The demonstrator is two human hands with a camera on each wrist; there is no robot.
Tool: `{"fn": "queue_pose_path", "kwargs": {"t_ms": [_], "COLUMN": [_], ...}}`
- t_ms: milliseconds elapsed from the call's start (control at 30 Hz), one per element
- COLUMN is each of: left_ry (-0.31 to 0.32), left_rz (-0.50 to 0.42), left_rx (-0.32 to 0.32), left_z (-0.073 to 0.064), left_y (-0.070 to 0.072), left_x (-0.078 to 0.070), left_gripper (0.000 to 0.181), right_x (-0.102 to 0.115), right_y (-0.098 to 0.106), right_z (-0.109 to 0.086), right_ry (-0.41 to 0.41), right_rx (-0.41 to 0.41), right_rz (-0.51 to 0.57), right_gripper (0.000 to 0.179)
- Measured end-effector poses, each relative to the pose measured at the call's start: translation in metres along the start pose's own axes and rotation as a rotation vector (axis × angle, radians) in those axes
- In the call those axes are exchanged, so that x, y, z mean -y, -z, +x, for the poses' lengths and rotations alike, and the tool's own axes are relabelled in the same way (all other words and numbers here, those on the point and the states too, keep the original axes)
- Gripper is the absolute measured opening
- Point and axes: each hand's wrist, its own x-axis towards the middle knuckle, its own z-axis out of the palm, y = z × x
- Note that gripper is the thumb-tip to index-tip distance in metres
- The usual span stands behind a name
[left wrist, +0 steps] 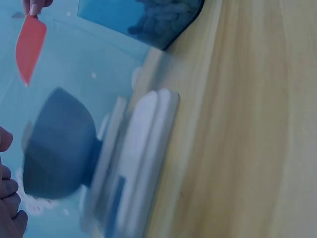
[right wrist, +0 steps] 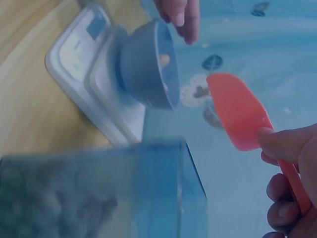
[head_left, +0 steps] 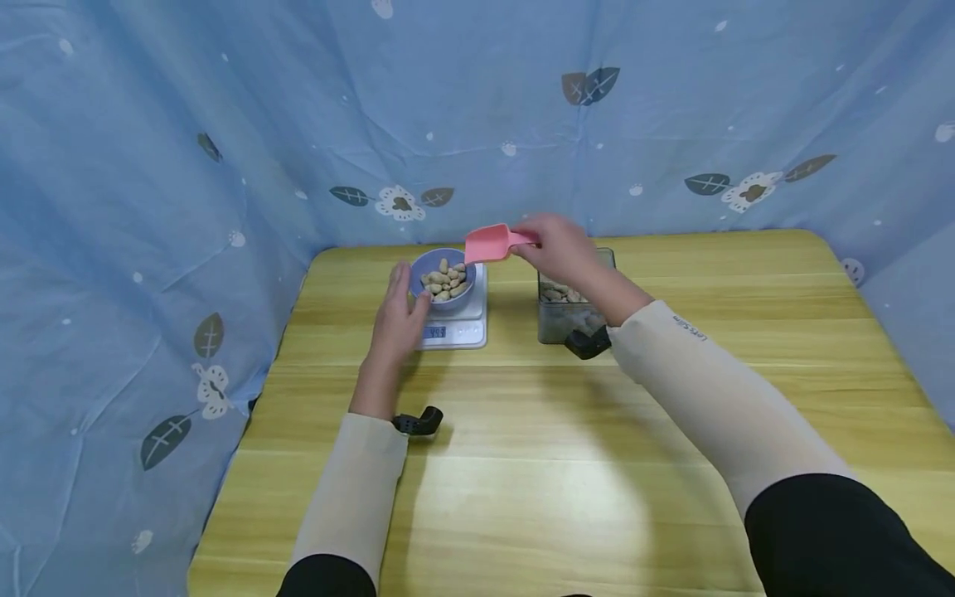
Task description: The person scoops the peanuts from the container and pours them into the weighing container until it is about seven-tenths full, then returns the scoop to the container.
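Note:
My right hand (head_left: 559, 249) grips the handle of a pink scoop (head_left: 487, 244), held in the air at the right rim of a blue bowl (right wrist: 141, 64). The scoop's blade looks bare. Unshelled peanuts (head_left: 442, 282) lie inside the bowl, which stands on a white kitchen scale (head_left: 470, 333) with a lit display. My left hand (head_left: 397, 319) is at the bowl's left side, fingers extended and thumb near the front rim. In the left wrist view, part of the left hand (left wrist: 9, 198) shows beside the bowl's mouth.
Right of the scale stands a clear rectangular container (head_left: 559, 323) with more peanuts in it, partly hidden under my right forearm. Everything rests on a wooden table (head_left: 507, 497). A blue patterned cloth (head_left: 492, 108) hangs behind the table and down its left side.

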Motion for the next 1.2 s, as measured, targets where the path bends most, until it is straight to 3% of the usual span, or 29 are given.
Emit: {"fn": "queue_pose_path", "kwargs": {"t_ms": [267,467,667,933,1033,1200], "left_ry": [-0.169,-0.251,-0.326,-0.382,-0.376,-0.365], "left_rz": [0.055,0.03,0.062,0.125,0.124,0.105], "left_rx": [0.004,0.036,0.087,0.182,0.184,0.178], "left_z": [0.004,0.002,-0.003,-0.01,-0.012,-0.016], "left_y": [-0.001,-0.012,-0.035,-0.062,-0.066,-0.068], "left_x": [-0.035,-0.052,-0.071,-0.089,-0.091,-0.091], "left_gripper": [0.066,0.065,0.065,0.064,0.062,0.061], "right_x": [-0.039,-0.057,-0.063,-0.061,-0.059,-0.052], "right_y": [0.033,0.038,0.028,-0.003,-0.011,-0.016], "right_z": [-0.031,-0.044,-0.049,-0.049,-0.049,-0.049], "right_ry": [-0.075,-0.054,-0.027,0.064,0.028,-0.067], "right_rx": [-0.031,-0.038,-0.05,-0.041,-0.037,0.036], "right_rz": [0.073,0.07,0.067,-0.097,-0.141,-0.197], "right_gripper": [0.041,0.036,0.033,0.031,0.029,0.034]}}
